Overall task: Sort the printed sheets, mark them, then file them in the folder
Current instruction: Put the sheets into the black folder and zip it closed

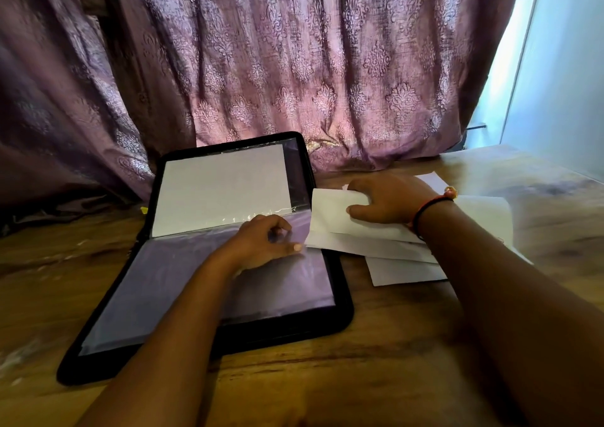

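White printed sheets (402,253) lie in a loose fanned pile just right of the open black zip folder (340,315), on the brown wooden table (359,377).
The right hand (389,201) rests on the pile, fingers curled over the far edge and thumb on the near side, gripping the top sheet (330,211), whose left edge reaches the folder's right rim. The left hand (261,240) sits on the folder's near half, thumb and curled fingers pinching the right edge of a clear plastic sleeve (170,279). The folder's far half holds one filed white sheet (222,191). A purple patterned curtain (294,67) hangs behind the folder.
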